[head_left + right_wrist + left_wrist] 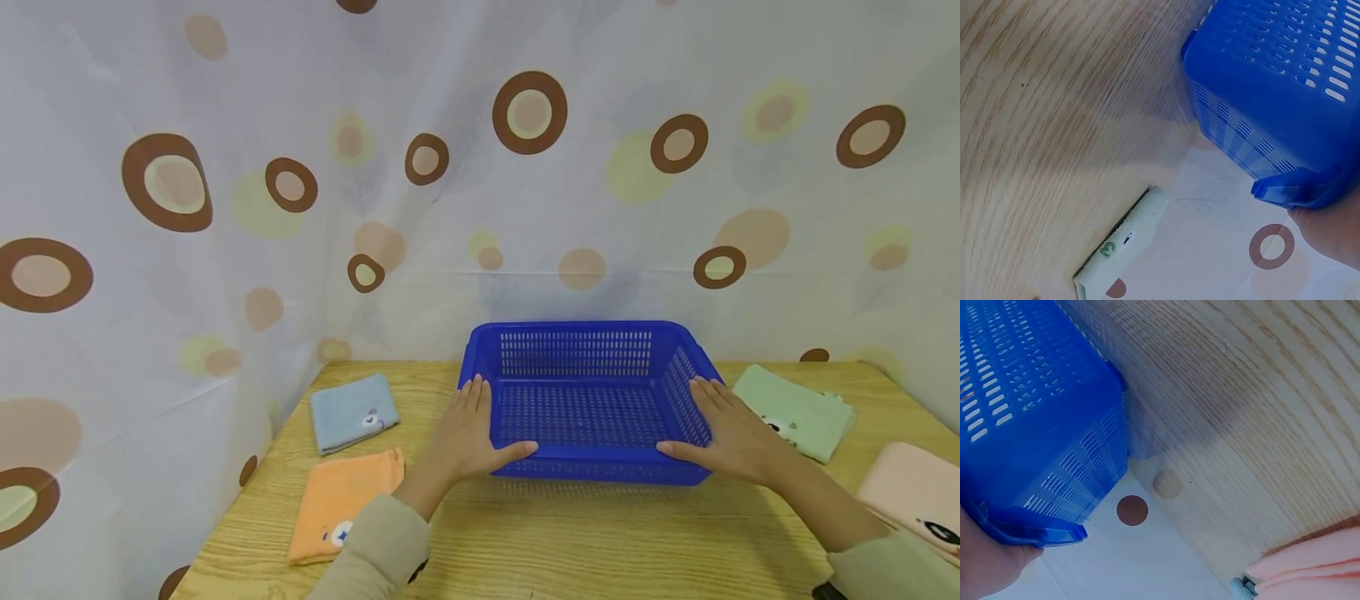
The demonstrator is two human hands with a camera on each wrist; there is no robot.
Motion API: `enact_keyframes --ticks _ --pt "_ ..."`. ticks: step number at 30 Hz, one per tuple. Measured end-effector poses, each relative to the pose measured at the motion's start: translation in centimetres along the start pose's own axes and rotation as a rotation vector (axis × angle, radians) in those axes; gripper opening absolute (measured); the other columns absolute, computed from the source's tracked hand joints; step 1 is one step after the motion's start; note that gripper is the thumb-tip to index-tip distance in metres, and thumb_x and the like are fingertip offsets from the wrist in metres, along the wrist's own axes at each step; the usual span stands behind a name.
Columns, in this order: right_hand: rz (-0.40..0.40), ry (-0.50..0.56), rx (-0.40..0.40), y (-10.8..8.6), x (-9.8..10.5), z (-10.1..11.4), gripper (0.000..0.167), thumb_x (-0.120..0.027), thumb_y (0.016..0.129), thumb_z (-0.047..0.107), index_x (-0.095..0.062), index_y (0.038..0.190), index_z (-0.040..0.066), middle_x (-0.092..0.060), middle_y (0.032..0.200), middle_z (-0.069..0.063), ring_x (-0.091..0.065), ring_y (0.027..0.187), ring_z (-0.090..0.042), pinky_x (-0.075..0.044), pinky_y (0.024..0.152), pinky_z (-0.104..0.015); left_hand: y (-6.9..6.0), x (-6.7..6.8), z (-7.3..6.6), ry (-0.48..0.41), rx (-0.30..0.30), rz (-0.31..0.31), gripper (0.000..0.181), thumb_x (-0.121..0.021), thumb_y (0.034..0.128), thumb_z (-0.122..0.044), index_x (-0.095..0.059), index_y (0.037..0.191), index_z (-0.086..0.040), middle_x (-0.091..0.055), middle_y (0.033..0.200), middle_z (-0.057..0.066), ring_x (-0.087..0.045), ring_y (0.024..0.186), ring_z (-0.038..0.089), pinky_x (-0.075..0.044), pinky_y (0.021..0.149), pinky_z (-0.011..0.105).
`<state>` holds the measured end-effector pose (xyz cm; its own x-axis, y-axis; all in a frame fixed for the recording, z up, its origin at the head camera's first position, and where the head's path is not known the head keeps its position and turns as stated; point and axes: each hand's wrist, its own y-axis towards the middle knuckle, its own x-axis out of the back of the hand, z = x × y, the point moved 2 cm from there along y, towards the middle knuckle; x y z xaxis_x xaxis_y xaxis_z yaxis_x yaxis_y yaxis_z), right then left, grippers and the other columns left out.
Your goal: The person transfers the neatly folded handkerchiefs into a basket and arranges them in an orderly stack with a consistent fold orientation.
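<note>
Blue rectangular basket (581, 452) of perforated plastic is occupying the middle of the far edge of a light-brown wood-grain table (585, 550), its open top facing up; whether its base is touching the surface cannot be told. The person's left hand (467, 429) is spreading wide over the near left corner of the basket, its straight fingers (472, 393) lying along the left rim and its thumb (516, 452) stretching along the near rim. The right hand (723, 433) is doing the same at the near right corner, also wide, its thumb pointing inward along the near rim. Beige long sleeves (390, 533) are covering the forearms, leaving the wrists bare.

A light blue folded cloth (345, 417) with a small printed face is lying by the surface's far left corner. Just in front of it, along the left edge, an orange folded cloth (345, 492) with a white and blue motif is lying partly behind the left sleeve. A pale green folded cloth (795, 408) is lying towards the far right corner, beside the right hand. Nearer, by the right edge, a pale pink folded cloth (911, 492) is showing only in part. A white curtain (450, 75) with brown rings is hanging beyond the far edge
</note>
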<state>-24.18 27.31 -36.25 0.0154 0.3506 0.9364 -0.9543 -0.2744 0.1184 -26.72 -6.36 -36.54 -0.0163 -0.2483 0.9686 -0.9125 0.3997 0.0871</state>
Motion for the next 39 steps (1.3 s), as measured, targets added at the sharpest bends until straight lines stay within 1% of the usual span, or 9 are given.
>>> enact_keyframes --ticks 12,24,33,39 --pt "-0.014 -0.023 -0.006 -0.2 -0.2 0.03 0.105 -0.059 0.08 0.057 -0.013 0.142 -0.015 -0.013 0.146 -0.038 -0.01 0.135 -0.054 -0.015 0.104 -0.068 -0.16 -0.12 -0.04 -0.004 -0.007 -0.024 0.108 -0.044 0.079 -0.074 -0.01 0.147 0.003 -0.01 0.155 0.02 -0.01 0.144 0.031 -0.011 0.119 0.042" --pt "-0.018 -0.023 -0.007 -0.26 -0.26 0.08 0.105 -0.06 0.08 0.057 -0.013 0.142 -0.014 -0.013 0.146 -0.038 -0.011 0.135 -0.054 -0.016 0.103 -0.069 -0.19 -0.19 -0.02 -0.011 -0.01 -0.019 0.108 -0.044 0.0796 -0.074 -0.009 0.147 0.003 -0.008 0.155 0.021 -0.009 0.144 0.031 -0.011 0.119 0.042" --pt "-0.018 -0.035 -0.003 -0.4 -0.26 0.27 0.106 -0.06 0.08 0.057 -0.014 0.142 -0.015 -0.014 0.146 -0.038 -0.011 0.135 -0.054 -0.017 0.103 -0.068 -0.47 -0.05 -0.12 -0.013 -0.006 -0.015 0.108 -0.045 0.0796 -0.073 -0.009 0.147 0.004 -0.009 0.155 0.021 -0.009 0.144 0.031 -0.011 0.118 0.042" --pt "-0.022 -0.03 -0.001 -0.47 -0.24 0.24 0.105 -0.06 0.08 0.057 -0.014 0.142 -0.015 -0.014 0.146 -0.038 -0.01 0.135 -0.054 -0.017 0.103 -0.069 -0.47 -0.24 -0.1 -0.005 -0.005 -0.015 0.109 -0.043 0.0787 -0.075 -0.009 0.147 0.003 -0.008 0.155 0.02 -0.008 0.145 0.03 -0.01 0.119 0.041"
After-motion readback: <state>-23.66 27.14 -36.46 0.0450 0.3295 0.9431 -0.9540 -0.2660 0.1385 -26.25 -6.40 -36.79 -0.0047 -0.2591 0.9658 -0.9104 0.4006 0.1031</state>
